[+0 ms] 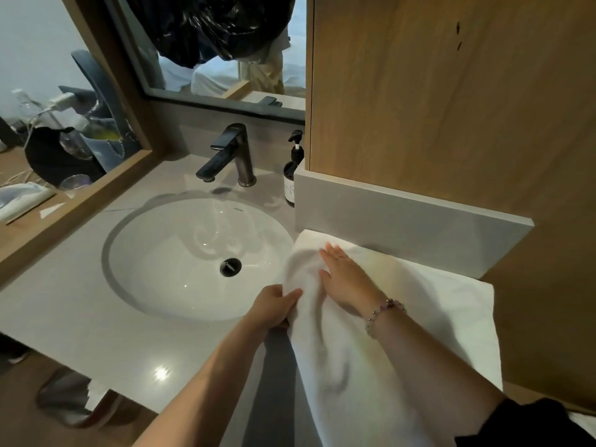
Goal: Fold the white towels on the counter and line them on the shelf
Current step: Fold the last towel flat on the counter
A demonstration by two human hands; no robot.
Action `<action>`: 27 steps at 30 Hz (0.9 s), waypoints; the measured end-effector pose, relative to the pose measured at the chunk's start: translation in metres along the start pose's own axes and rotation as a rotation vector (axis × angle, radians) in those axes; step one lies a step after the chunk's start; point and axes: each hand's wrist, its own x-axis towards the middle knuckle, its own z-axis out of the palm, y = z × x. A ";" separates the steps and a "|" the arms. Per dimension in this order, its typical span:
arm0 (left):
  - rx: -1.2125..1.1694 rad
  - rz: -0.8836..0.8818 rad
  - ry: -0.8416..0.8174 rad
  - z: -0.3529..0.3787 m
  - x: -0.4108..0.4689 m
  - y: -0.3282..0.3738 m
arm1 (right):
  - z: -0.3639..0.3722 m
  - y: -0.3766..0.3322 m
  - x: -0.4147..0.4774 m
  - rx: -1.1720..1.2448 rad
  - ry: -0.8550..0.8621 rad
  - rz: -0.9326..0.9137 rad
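Observation:
A white towel [429,304] lies spread on the grey counter [96,333] to the right of the sink, its near end hanging over the front edge. My left hand [274,306] grips the towel's left edge, which is bunched up beside the basin. My right hand [345,275], with a bead bracelet on the wrist, lies flat with straight fingers on the towel's upper left part. No shelf is in view.
A round white sink [180,259] with a dark tap [232,156] fills the counter's middle. A dark soap pump bottle [292,175] stands behind the towel's far corner. A low grey ledge [403,221] and a wooden panel [451,91] bound the right side. A mirror hangs behind.

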 end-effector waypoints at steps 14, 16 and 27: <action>0.127 -0.081 -0.351 -0.011 -0.017 -0.003 | 0.032 0.002 -0.001 -0.072 0.042 -0.022; 0.230 -0.110 -0.398 -0.013 -0.023 0.003 | 0.033 0.003 0.000 -0.074 0.047 -0.024; 0.524 -0.002 -0.235 -0.033 -0.035 -0.006 | 0.035 0.006 0.000 -0.116 0.088 -0.037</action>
